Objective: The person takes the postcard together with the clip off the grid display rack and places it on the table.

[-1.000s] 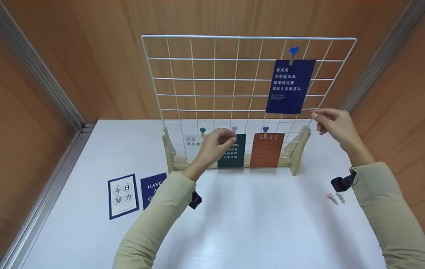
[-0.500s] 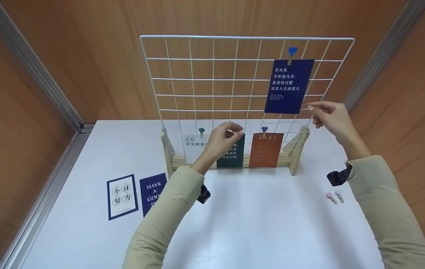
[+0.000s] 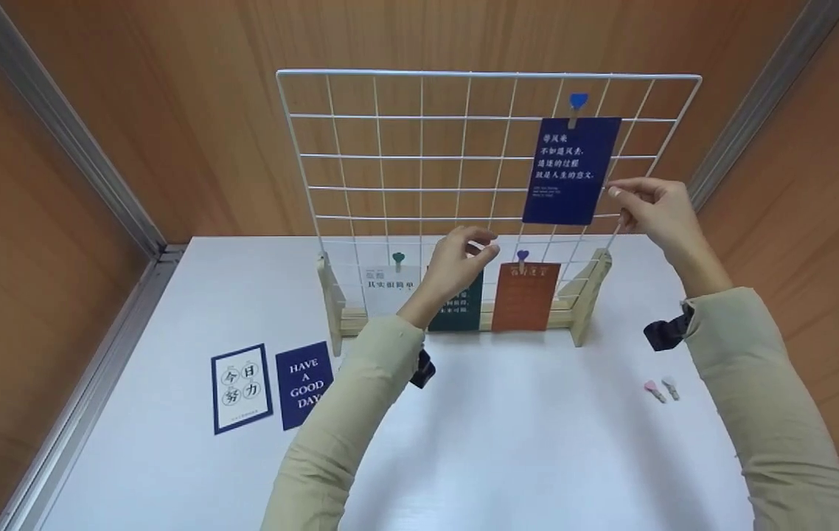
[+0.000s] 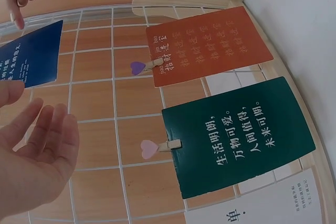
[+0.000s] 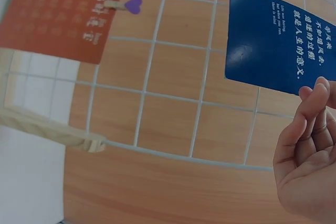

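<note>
A white wire grid (image 3: 405, 156) stands upright on wooden feet. High on its right side hangs a dark blue card (image 3: 571, 171), held by a clothespin with a blue heart (image 3: 578, 101). My right hand (image 3: 664, 214) is at that card's right edge, thumb and forefinger close together; whether they touch it I cannot tell. My left hand (image 3: 459, 258) is raised before the grid, fingers loosely bent and holding nothing. Behind it hangs a green card (image 4: 239, 137) on a pink-heart clothespin (image 4: 160, 148). Beside this one are an orange card (image 3: 526, 296) and a white card (image 3: 387, 291).
On the white table (image 3: 508, 442), a white card with a blue border (image 3: 242, 388) and a blue "HAVE A GOOD DAY" card (image 3: 304, 383) lie at the left. A pink clothespin (image 3: 655, 391) and a pale one (image 3: 670, 388) lie at the right. Wooden walls (image 3: 169, 110) surround the table.
Both hands have risen. My left hand has also shifted right, uncovering more of the white card, while my right hand has come up alongside the dark blue card. The cards hang as before.
</note>
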A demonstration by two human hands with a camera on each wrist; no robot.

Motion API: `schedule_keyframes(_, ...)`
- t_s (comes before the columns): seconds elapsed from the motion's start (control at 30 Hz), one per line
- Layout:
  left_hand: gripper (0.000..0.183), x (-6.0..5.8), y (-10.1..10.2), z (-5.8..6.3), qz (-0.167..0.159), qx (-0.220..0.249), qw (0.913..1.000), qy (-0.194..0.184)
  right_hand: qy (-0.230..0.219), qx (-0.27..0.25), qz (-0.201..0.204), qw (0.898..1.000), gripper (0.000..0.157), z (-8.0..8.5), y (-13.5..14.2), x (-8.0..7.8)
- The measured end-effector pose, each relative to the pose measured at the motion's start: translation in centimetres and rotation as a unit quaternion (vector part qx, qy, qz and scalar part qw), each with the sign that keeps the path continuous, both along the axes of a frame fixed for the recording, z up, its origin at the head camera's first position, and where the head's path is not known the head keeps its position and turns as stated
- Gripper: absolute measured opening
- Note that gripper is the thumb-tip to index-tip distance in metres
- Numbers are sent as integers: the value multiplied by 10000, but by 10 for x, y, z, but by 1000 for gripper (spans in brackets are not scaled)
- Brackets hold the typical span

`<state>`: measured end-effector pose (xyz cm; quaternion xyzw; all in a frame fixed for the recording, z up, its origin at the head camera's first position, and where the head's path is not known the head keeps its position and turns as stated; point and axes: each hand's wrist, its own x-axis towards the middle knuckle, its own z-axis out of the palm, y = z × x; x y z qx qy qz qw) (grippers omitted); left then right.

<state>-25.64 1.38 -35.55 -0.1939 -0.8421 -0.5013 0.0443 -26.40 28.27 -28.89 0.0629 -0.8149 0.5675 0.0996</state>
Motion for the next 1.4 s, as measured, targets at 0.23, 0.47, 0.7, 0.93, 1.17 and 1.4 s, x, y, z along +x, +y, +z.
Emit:
schedule_keyframes(0.23, 29, -4, 4, 0, 98, 130, 9999, -38, 145, -256, -48, 9996, 28, 9, -5, -4)
schedule_keyframes(0.47, 28, -6, 8, -2, 39, 355, 9993, -98, 331, -739, -8, 9967, 23, 15, -8, -8)
schedule_keyframes(0.7, 29, -9, 16, 5, 69, 218, 9997, 17, 377, -894, 88, 9952, 26, 24, -16, -10)
schedule_keyframes(0.93, 31, -12, 23, 16, 118, 102, 9999, 43, 553, -880, 5, 9946, 24, 35, -28, -12)
schedule_keyframes(1.17, 34, -14, 28, 20, 178, 62, 9998, 101, 781, -1105, -185, 9906, 22, 46, -40, -14)
schedule_keyframes(1.4, 34, -20, 31, 17, 203, -60, 9996, 199, 897, -1593, -154, 9830, 20, 55, -52, -20)
